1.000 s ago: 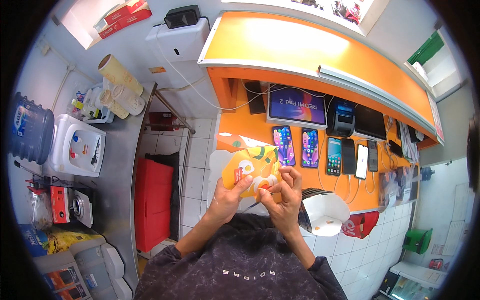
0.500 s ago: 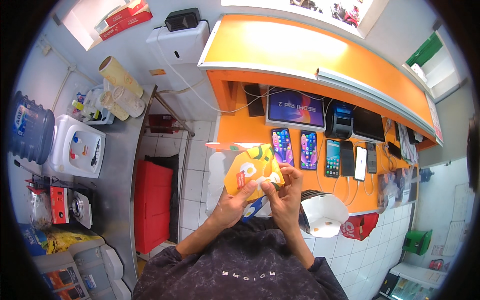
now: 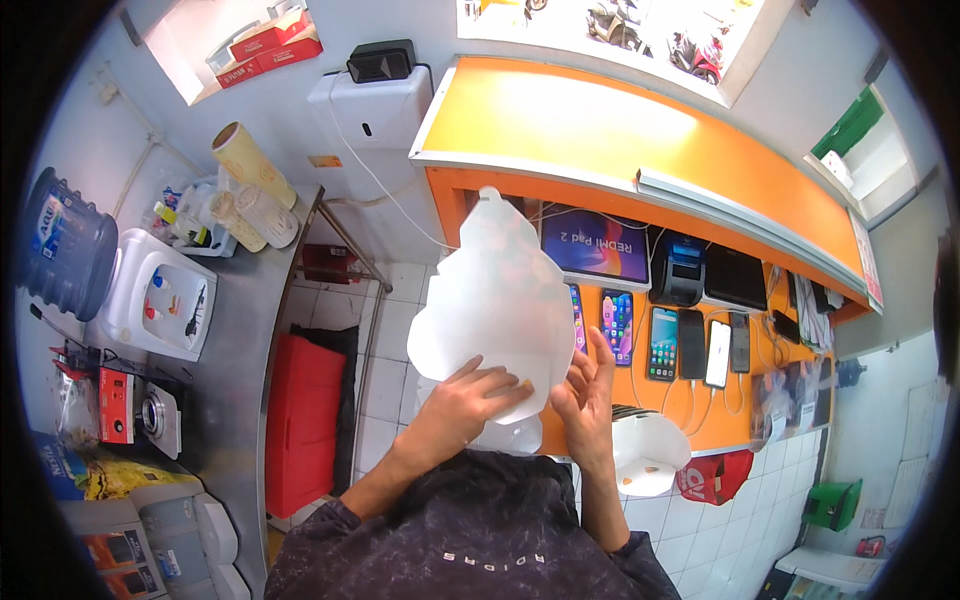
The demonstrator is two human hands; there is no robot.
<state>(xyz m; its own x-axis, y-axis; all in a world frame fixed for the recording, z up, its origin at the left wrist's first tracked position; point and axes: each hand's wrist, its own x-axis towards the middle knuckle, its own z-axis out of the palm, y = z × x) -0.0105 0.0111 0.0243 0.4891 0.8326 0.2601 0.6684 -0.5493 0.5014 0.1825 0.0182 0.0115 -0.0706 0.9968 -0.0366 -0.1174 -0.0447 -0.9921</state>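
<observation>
A white, die-cut paper carton blank (image 3: pixel 495 290) is spread out in front of me, its scalloped sides and tabbed tip pointing away. My left hand (image 3: pixel 450 415) grips its near end, fingers laid across the white face; the thumb is not clearly visible. Beside the right edge is my right hand (image 3: pixel 588 400), fingers apart and close to the paper; whether it touches the edge I cannot tell. A stack of similar blanks (image 3: pixel 650 455), white side up, lies at the counter's near edge to the right.
Several phones (image 3: pixel 663 343), some on cables, line the orange counter (image 3: pixel 640 400). Behind them stand a tablet box (image 3: pixel 595 247) and a small black printer (image 3: pixel 678 268). A steel table (image 3: pixel 235 330) is at left, with a red bin (image 3: pixel 305 420) beside it.
Half a second ago both hands pinched a folded carton with a yellow, egg-patterned outside. Now a blank lies opened out with its white side showing, and the right hand's fingers have spread.
</observation>
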